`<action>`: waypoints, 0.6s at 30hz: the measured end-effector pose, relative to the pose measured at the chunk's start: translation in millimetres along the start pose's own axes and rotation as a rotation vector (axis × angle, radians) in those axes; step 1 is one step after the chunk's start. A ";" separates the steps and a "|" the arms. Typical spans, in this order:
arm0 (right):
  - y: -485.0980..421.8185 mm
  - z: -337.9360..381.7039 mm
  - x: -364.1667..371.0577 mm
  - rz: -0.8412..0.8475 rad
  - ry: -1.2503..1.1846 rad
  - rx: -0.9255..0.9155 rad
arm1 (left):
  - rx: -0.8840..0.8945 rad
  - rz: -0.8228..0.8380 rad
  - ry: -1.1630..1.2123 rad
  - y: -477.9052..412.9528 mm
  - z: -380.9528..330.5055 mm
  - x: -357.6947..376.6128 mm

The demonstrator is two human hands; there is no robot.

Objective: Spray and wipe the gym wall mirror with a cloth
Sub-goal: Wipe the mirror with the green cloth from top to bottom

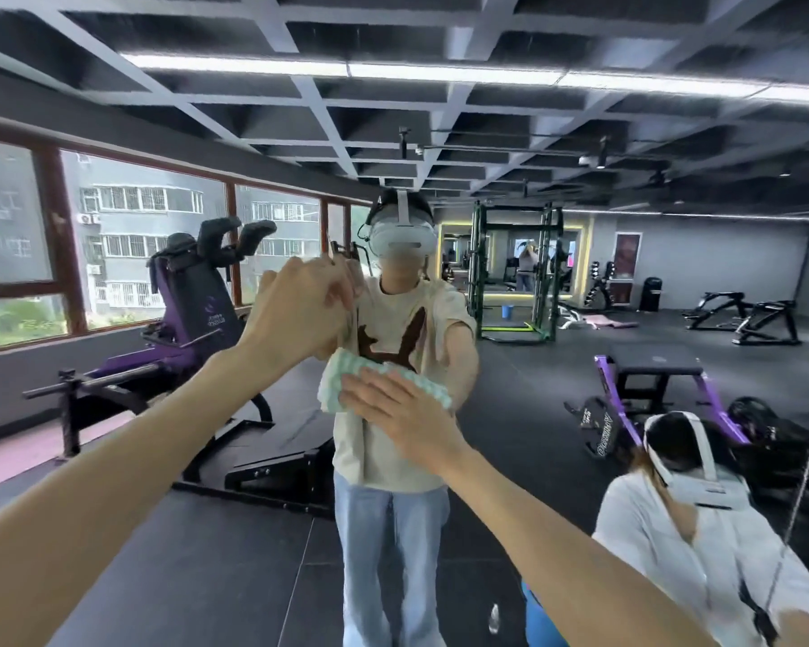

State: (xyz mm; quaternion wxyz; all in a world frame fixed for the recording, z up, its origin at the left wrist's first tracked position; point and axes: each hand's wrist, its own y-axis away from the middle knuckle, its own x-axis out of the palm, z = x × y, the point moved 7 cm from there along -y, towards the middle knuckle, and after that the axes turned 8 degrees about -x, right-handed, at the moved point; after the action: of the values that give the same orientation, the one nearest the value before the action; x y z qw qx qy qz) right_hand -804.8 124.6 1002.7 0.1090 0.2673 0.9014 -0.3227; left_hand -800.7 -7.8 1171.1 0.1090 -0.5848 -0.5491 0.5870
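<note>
Mirror (pixel 533 403) wiping is judged to be the step in hand. The right hand (pixel 405 415) is laid flat, fingers straight and close together, on a pale green waffle cloth (pixel 346 371) pressed against the glass at chest height. The left hand (pixel 300 310) is raised with fingers curled; what it holds cannot be told. An evenly pressed sweep is called for next. Filling the view ahead, the glass shows a purple gym machine (pixel 197 291) clearly.
</note>
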 end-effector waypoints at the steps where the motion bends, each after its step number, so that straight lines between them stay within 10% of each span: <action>1: 6.6 2.3 0.3 0.056 0.000 -0.121 | -0.010 0.012 -0.001 1.2 -2.3 1.3; 4: -0.2 -59.9 -29.8 0.110 0.014 -0.100 | -0.015 0.019 -0.008 -1.2 -8.2 2.1; 10: 40.2 -216.4 -101.6 -0.455 -0.093 1.106 | 0.027 -0.024 0.013 -11.3 -28.5 9.9; 15: 0.1 -109.8 -44.6 -0.066 -0.025 0.212 | 0.050 0.001 0.079 -32.1 -48.8 21.3; 18: 43.1 -195.9 -80.1 -0.160 -0.012 0.405 | 0.054 -0.028 0.052 -38.1 -57.6 20.9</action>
State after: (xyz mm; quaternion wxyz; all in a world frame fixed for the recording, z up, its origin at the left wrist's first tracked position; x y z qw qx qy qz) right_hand -718.9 245.0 1160.1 0.0325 0.2091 0.8358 -0.5066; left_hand -779.9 52.3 1205.2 0.1471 -0.5889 -0.5381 0.5848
